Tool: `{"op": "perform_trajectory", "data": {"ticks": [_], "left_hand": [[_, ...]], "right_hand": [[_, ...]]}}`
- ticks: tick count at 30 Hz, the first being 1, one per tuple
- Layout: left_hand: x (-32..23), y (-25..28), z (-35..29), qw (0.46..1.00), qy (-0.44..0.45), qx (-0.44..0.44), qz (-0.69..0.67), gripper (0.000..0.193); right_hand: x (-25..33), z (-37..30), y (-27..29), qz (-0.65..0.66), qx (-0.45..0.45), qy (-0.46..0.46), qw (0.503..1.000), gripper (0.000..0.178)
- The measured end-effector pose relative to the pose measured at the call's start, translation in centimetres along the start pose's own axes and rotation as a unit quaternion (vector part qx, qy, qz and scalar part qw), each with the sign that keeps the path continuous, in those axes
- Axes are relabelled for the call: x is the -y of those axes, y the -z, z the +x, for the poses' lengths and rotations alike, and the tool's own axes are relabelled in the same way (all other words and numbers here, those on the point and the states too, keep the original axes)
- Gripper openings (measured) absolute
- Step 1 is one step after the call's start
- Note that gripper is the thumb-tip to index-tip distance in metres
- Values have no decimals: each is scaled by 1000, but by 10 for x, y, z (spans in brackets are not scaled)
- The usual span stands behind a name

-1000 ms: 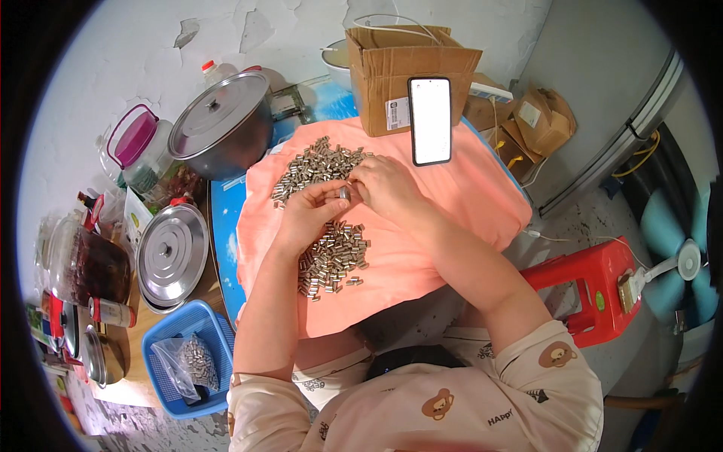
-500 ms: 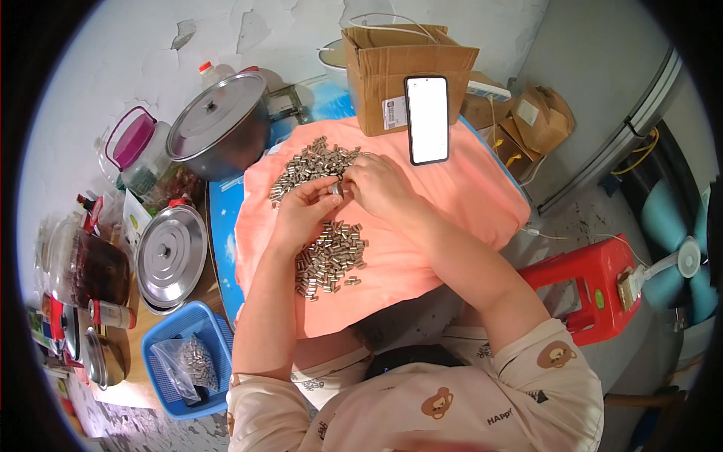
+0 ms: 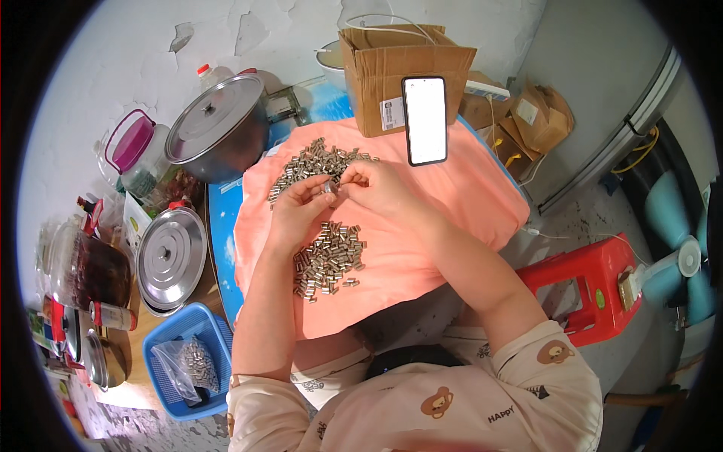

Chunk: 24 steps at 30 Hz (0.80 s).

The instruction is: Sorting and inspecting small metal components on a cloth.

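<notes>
Two piles of small shiny metal cylinders lie on a salmon-pink cloth (image 3: 422, 256). The far pile (image 3: 312, 160) spreads just beyond my hands, and the near pile (image 3: 329, 260) sits below them. Between the piles, my left hand (image 3: 296, 207) pinches a small metal cylinder (image 3: 329, 187) between thumb and fingers. My right hand (image 3: 374, 186) meets it from the right, fingertips closed together at the cylinder's side. Whether the right fingers grip that same cylinder or a separate tiny piece is too small to tell.
A lit phone (image 3: 426, 120) leans against a cardboard box (image 3: 376, 83) at the back. To the left stand a lidded pot (image 3: 218, 120), a steel lid (image 3: 172, 256) and a blue basket (image 3: 162, 392) holding a bag of metal pieces. At right are a red stool (image 3: 602, 294) and a fan (image 3: 687, 260).
My right hand has drawn back from the far pile's edge toward the left fingers. The left hand has shifted slightly left, still pinching the cylinder.
</notes>
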<state>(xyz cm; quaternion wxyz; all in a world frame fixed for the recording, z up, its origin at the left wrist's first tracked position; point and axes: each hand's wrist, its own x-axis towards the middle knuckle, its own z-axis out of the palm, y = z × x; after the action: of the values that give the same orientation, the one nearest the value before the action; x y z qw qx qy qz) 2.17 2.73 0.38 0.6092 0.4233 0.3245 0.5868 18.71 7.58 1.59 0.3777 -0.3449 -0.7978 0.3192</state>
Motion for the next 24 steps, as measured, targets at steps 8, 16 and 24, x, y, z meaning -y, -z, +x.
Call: {"op": "perform_trajectory", "data": {"ticks": [8, 16, 24], "left_hand": [[-2, 3, -2, 1000, 14, 9, 26, 27], [1, 3, -2, 997, -4, -11, 72, 28], [-7, -2, -6, 998, 25, -11, 55, 28]], "right_hand": [[-5, 1, -3, 165, 54, -6, 985, 3], [2, -3, -10, -56, -35, 130, 989, 8], [3, -3, -6, 44, 1, 51, 998, 5]]}}
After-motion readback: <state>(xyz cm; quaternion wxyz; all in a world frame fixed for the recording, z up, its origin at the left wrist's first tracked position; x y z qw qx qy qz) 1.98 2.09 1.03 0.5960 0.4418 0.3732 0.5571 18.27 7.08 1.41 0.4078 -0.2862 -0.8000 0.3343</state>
